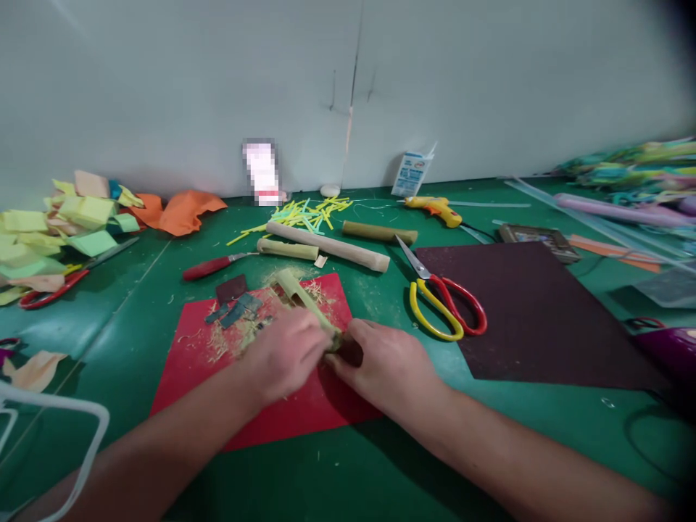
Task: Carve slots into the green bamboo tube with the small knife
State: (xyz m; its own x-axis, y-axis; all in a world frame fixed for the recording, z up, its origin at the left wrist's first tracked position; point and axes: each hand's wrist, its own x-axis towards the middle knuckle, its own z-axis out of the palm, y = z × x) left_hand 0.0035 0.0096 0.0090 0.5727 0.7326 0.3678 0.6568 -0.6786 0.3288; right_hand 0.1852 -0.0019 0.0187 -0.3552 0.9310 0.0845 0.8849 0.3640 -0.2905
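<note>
A pale green bamboo tube point(304, 290), cut open along part of its top, slants over a red sheet point(185, 377). My left hand point(288, 351) is closed at the tube's near half, its fingertips bent over the end. From the other side my right hand point(386, 359) pinches the same near end between thumb and fingers. Something small and dark sits where the fingertips meet; I cannot make out what it is. Bamboo shavings point(217, 341) and small dark pieces point(239, 310), like cut sandpaper, lie left of the tube.
Beyond are a red-handled tool point(212, 268), a wooden rod point(331, 246), bamboo pieces point(380, 232) and yellow strips point(309, 214). Scissors point(440, 297) rest partly on a dark brown sheet point(522, 312). A yellow glue gun point(435, 210) lies behind; folded papers point(65, 217) fill the left.
</note>
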